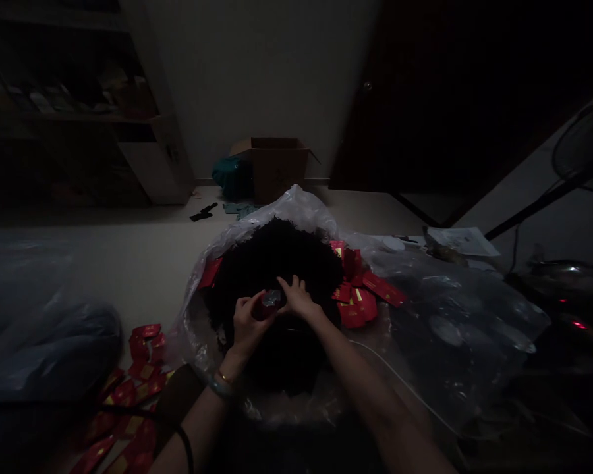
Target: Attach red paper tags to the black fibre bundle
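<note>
My left hand [250, 321] is closed around a small red packet [268, 309] with clear plastic showing at its top. Close beside it, my right hand [297, 297] has its fingers spread over a heap of black, crinkly material [277, 247]; whether its fingertips touch the packet or the heap is too dark to tell. The heap fills a large clear plastic bag [197, 336] directly in front of me. Several red and gold packets [358, 306] lie along the heap's right edge, and another red packet [210, 273] rests at its left.
More red packets [138, 388] are scattered at the lower left. Clear plastic sheeting [454, 322] spreads to the right, with a thin white cord [400, 375] running beside it. An open cardboard box [279, 174] stands by the wall. A dark cable [172, 421] crosses the lower left.
</note>
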Available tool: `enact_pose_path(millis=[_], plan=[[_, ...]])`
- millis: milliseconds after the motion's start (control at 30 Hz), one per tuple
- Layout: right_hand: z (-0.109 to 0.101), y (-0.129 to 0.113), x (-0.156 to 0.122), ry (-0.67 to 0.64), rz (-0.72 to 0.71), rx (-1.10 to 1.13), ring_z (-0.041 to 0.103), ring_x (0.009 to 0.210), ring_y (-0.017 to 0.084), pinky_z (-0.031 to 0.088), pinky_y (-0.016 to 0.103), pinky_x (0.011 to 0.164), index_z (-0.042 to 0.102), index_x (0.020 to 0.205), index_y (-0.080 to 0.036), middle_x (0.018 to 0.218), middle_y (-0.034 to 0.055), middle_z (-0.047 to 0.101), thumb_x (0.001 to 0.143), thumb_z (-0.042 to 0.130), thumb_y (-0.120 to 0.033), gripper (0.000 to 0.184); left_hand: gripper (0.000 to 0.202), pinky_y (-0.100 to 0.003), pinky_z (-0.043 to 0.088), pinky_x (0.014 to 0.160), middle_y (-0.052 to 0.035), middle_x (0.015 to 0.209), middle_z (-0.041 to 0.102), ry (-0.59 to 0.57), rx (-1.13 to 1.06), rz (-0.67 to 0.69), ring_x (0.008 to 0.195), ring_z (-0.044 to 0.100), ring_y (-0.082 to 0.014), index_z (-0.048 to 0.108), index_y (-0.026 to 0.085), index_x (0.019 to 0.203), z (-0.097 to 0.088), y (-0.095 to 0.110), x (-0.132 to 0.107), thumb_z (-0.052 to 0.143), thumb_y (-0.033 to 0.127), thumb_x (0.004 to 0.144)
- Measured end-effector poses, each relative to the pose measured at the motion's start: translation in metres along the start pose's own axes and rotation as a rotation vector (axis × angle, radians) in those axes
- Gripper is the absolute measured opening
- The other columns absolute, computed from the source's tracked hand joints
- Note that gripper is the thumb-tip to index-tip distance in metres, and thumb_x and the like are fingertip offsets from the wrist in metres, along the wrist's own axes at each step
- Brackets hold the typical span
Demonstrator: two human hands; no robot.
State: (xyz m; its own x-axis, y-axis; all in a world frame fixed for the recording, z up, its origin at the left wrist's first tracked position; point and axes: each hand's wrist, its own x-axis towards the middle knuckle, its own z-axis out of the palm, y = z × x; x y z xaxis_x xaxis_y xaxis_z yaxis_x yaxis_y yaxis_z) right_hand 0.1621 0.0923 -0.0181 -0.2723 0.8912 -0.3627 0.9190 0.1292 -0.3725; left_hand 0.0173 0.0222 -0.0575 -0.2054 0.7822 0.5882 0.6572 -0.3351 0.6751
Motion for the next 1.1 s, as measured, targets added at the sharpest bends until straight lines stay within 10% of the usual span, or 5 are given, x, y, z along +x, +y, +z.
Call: enact_pose_path(millis=[600, 900, 1100], plan=[[0.003, 0.007, 0.011, 0.204, -0.083, 0.154, 0.053, 0.088, 0.018, 0.041, 0.029, 0.075, 0.060, 0.101, -0.020, 0.103, 0.0060, 0.048, 0.065, 0.065, -0.007, 0.039, 0.046, -0.030, 0.053, 0.069, -0.0039, 0.086, 0.056, 0.008, 0.023, -0.002, 0.076, 0.059, -0.0165, 0.063, 0.019, 0.110, -0.002, 0.003, 0.001, 0.074, 0.030, 0.066], [-0.046, 0.032, -0.008, 0.265, -0.284, 0.569, 0.053, 0.071, 0.013, 0.042, 0.023, 0.065, 0.060, 0.092, -0.017, 0.080, -0.0025, 0.059, 0.064, 0.060, -0.020, 0.029, 0.045, -0.030, 0.053, 0.068, -0.0030, 0.084, 0.055, -0.011, 0.002, -0.042, 0.074, 0.059, -0.0160, 0.064, 0.019, 0.108, -0.002, 0.005, 0.002, 0.074, 0.031, 0.066], [-0.073, 0.006, -0.042, 0.268, -0.492, 0.618, 0.057, 0.084, 0.016, 0.043, 0.029, 0.079, 0.063, 0.089, -0.018, 0.088, -0.0007, 0.063, 0.062, 0.066, -0.023, 0.028, 0.046, -0.030, 0.053, 0.070, -0.0033, 0.085, 0.055, -0.016, -0.017, -0.052, 0.076, 0.059, -0.0161, 0.063, 0.019, 0.109, -0.001, 0.004, 0.001, 0.075, 0.030, 0.066]])
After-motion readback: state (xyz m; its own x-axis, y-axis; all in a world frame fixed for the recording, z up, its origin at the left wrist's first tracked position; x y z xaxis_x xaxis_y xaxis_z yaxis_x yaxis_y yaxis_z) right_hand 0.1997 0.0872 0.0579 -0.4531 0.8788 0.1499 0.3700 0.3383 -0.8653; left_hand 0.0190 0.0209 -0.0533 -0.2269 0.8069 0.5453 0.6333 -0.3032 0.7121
